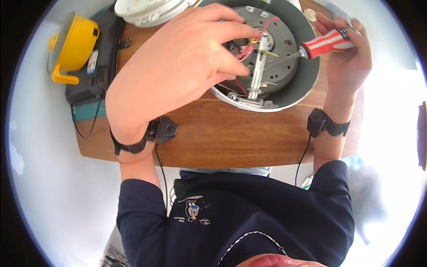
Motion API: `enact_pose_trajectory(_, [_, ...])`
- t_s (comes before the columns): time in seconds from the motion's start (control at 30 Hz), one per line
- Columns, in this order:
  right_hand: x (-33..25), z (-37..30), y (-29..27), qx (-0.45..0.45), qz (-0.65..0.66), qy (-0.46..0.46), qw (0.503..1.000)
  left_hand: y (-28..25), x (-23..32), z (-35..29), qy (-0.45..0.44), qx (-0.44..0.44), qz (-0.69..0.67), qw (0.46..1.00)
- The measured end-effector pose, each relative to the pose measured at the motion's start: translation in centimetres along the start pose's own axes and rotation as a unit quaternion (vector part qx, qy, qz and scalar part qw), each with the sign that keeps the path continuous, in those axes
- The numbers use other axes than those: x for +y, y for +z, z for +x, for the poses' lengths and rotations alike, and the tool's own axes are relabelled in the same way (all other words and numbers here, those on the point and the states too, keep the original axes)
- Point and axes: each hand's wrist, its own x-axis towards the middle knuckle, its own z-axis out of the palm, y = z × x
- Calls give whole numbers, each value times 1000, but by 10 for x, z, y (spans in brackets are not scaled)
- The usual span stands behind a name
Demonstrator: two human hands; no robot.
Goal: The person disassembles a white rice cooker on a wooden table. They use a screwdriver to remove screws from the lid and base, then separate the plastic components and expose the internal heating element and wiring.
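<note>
A round grey-walled appliance housing (307, 82) sits on the table with its inside showing. Within it are a dark metal disc (284, 62), a pale metal bracket (258, 73) and pink-red wires (267, 24). My left hand (191, 58) reaches over the housing's left side, fingers spread, tips close to the wires and bracket; whether they touch is unclear. In my right hand (349, 62), at the housing's right rim, is a screwdriver (327, 43) with a red and white handle. Its shaft slants down and left over the disc towards the bracket; the tip is hard to make out.
A yellow pot-like appliance (78, 42) rests on a black case (95, 78) at the left. White plastic lids (153, 11) lie at the back, beside the housing. A small cream round part (310, 15) is near my right fingers. Cables trail from both wrist straps.
</note>
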Motion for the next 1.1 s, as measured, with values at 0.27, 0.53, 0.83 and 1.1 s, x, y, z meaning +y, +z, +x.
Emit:
enact_pose_trajectory(0.27, [2,-2,-1,-4,-23,-8,1000,2,-6,-4,65,12,56,996])
enact_pose_trajectory(0.53, [4,-4,7,78,-74,-38,993,-2,-1,-9,29,-17,83,996])
enact_pose_trajectory(0.83, [-5,2,-13,23,-39,-8,999,3,-9,-4,56,5,33,998])
enact_pose_trajectory(1.1, [-9,5,-20,65,-57,-25,996,18,-19,-2,68,33,-47,996])
